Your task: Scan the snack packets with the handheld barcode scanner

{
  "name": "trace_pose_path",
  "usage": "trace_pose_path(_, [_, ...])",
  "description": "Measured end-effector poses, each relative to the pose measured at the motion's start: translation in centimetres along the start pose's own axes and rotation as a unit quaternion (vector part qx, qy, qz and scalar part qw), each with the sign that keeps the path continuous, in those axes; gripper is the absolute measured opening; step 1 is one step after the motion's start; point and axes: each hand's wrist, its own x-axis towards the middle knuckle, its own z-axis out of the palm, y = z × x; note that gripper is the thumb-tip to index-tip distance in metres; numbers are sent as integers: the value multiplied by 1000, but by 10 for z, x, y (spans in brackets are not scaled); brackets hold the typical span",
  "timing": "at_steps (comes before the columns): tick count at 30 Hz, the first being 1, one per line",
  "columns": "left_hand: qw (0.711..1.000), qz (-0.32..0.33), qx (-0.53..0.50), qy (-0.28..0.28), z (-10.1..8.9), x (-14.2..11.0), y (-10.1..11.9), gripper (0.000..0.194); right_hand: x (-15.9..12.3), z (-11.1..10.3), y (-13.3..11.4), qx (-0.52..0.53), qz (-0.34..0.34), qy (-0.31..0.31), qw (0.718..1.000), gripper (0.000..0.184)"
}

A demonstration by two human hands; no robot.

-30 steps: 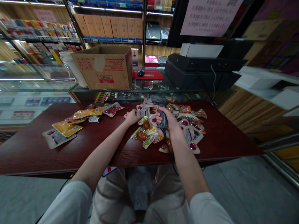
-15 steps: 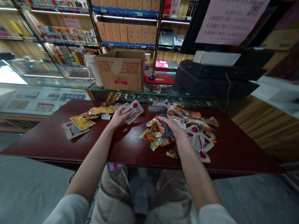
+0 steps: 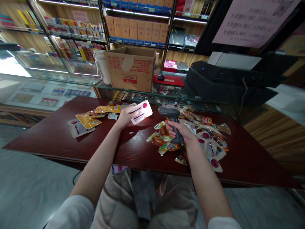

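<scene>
The left hand [image 3: 126,118] grips a pale packet [image 3: 143,113] by its left end, raised above the table [image 3: 135,152] between two groups of packets. On the far left, the smaller group contains yellow packets [image 3: 87,121]; judged by layout, this is the completed portion. The held packet, its face brightly lit, appears to be the unit in process. The right hand [image 3: 183,130] is closed around a handheld scanner [image 3: 169,112], head directed toward the packet without contact. Beyond, a larger heap of green-edged packets [image 3: 158,140] and red-emblem packets [image 3: 214,163] presumably remains outstanding.

Markings: carton [image 3: 130,68], red print, not reliably legible; held packet, red oval emblem, text unreadable; pink notice [image 3: 252,22], numerals 300 and 500 apparently readable, remainder blurred.
</scene>
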Motion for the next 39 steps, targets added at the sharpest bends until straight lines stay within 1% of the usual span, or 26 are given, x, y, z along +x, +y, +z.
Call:
trace_pose_path(3, [1000, -6, -4, -10, 0, 1, -1, 54, -1, 0, -2, 1, -2, -7, 1000, 33])
trace_pose_path(7, [1000, -19, -5, 16, -1, 3, -4, 61, -2, -1, -4, 7, -11, -5, 1000, 30])
trace_pose_path(9, [999, -21, 40, 31, -1, 2, -4, 59, -2, -2, -4, 16, -16, -1, 1000, 30])
trace_pose_path(11, [991, -32, 119, 56, 0, 0, -3, 57, -1, -4, -5, 28, -27, 7, 999, 32])
trace_pose_path(13, [972, -64, 209, 88, 0, -3, -1, 59, 0, -5, -5, 41, -38, 18, 998, 34])
trace_pose_path(16, [931, -115, 318, 138, -1, -7, 3, 62, 0, -8, -6, 59, -46, 28, 997, 34])
trace_pose_path(18, [898, -114, 390, 171, -2, -10, 6, 64, 0, -10, -7, 68, -45, 30, 996, 34])
trace_pose_path(20, [869, -80, 451, 188, -1, -12, 8, 62, 0, -12, -8, 76, -47, 35, 995, 35])
trace_pose_path(21, [863, -56, 470, 178, 1, -12, 8, 59, 0, -13, -7, 78, -50, 38, 995, 35])
trace_pose_path(22, [864, -29, 479, 151, 3, -13, 8, 56, 1, -14, -7, 80, -55, 41, 994, 36])
trace_pose_path(24, [872, 25, 485, 55, 9, -13, 4, 46, 2, -16, -6, 83, -69, 46, 993, 36])
trace_pose_path(26, [863, 52, 501, -35, 15, -14, -2, 40, 3, -18, -5, 88, -85, 52, 991, 35])
trace_pose_path(27, [854, 53, 514, -59, 17, -15, -5, 38, 4, -19, -6, 91, -92, 56, 990, 35])
trace_pose_path(28, [846, 48, 527, -66, 19, -15, -9, 37, 4, -19, -7, 94, -98, 59, 989, 35])
trace_pose_path(29, [840, 40, 538, -60, 19, -15, -12, 37, 3, -20, -9, 95, -102, 62, 988, 36])
trace_pose_path(33, [831, 13, 556, 12, 16, -17, -17, 40, -5, -19, -23, 71, -113, 83, 988, 36])
trace_pose_path(36, [839, 31, 542, 42, 17, -17, -15, 40, -17, -16, -37, 33, -125, 103, 986, 37])
trace_pose_path(38, [853, 66, 516, 33, 22, -16, -11, 39, -29, -13, -43, 17, -135, 110, 985, 37])
trace_pose_path(39, [864, 84, 497, 15, 25, -16, -9, 39, -35, -13, -44, 12, -137, 115, 984, 37])
